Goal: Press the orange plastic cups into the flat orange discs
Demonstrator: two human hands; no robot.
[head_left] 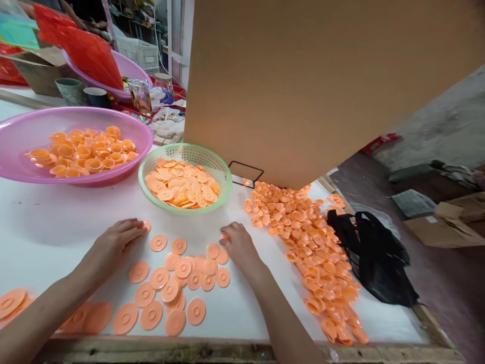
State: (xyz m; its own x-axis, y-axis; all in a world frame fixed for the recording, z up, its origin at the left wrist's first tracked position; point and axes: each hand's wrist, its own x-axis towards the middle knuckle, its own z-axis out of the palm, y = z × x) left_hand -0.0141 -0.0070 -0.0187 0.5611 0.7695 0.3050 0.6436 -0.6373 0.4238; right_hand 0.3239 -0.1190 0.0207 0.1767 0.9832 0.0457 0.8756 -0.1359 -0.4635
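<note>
My left hand (115, 242) is low over the white table, its fingers together on the edge of an orange plastic disc (147, 227). On the other side of the loose discs, my right hand (240, 246) has curled fingers with a bit of an orange disc (225, 236) showing at their tips. Between my arms lie several flat round discs (183, 268), some overlapping, each with a raised ring in the middle. Beyond them stands a green colander (223, 194) holding a heap of similar discs.
A pink basin (132, 124) of small orange cups stands at the left. Orange cup-shaped pieces (314, 247) spread down the right side, beside a black bag (375, 258). Behind rises a large cardboard panel (303, 86), with a black wire frame (246, 174) at its foot.
</note>
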